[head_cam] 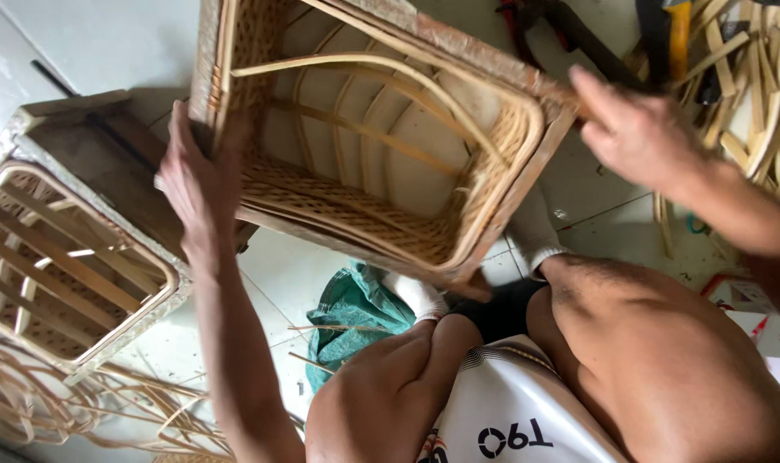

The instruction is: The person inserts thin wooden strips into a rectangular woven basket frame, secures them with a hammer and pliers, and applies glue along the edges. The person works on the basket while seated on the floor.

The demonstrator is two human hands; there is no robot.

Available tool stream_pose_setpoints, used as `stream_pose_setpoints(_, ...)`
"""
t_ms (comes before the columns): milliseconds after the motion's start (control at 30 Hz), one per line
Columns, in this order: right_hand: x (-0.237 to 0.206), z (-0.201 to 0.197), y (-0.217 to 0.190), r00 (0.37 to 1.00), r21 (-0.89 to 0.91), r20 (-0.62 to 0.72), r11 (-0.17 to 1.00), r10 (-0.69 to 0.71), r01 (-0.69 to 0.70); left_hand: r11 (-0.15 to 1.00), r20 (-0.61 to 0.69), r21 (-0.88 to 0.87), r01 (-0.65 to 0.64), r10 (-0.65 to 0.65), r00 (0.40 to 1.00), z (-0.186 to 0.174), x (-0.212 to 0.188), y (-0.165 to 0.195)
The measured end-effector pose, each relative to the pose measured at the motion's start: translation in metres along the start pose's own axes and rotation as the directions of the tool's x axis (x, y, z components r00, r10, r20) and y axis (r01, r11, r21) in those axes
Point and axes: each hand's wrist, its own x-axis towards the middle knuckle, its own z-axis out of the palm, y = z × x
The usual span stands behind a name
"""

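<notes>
The left hand (197,184) clasps the rattan basket (373,146) by its left wall, the right hand (639,133) pinches its far right corner, tilting the open mouth toward the person, bottom edge propped against the white-socked feet (531,236).

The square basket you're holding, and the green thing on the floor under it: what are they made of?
The basket looks like woven rattan or split bamboo: pale tan matte strips, bent ribs, and a rougher, worn wood-like rim. The left hand and right hand grip its sides. The green bundle looks like crumpled cloth or woven plastic; I can't tell which.
</notes>
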Motion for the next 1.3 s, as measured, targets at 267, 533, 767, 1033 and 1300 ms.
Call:
stream_pose_setpoints(267,0.021,-0.025,0.001,0.985,0.039,0.044,0.985,0.168,-0.170,0.578,-0.558,-0.763,0.289,-0.815,0.157,0.018,-0.125,-0.205)
stream_pose_setpoints(533,0.024,-0.048,-0.016,0.970,0.165,0.112,0.958,0.217,-0.234,0.672,-0.531,0.211,0.709,-0.530,0.661,0.029,-0.116,-0.315)
stream_pose_setpoints(767,0.058,-0.092,0.028,0.864,0.390,0.432,0.810,0.259,-0.438,0.868,-0.574,0.174,0.466,-0.295,0.764,-0.014,-0.111,-0.222)
stream_pose_setpoints(1033,0.115,0.023,0.102,0.948,-0.216,0.172,0.950,0.266,-0.228,0.840,-0.301,0.241,-0.486,0.541,0.786,-0.021,-0.045,-0.035)
stream_pose_setpoints(1300,0.107,-0.002,0.104,0.951,-0.272,0.170,0.940,0.258,-0.207,0.976,-0.046,0.153,-0.152,0.160,0.986,0.013,-0.023,-0.017)
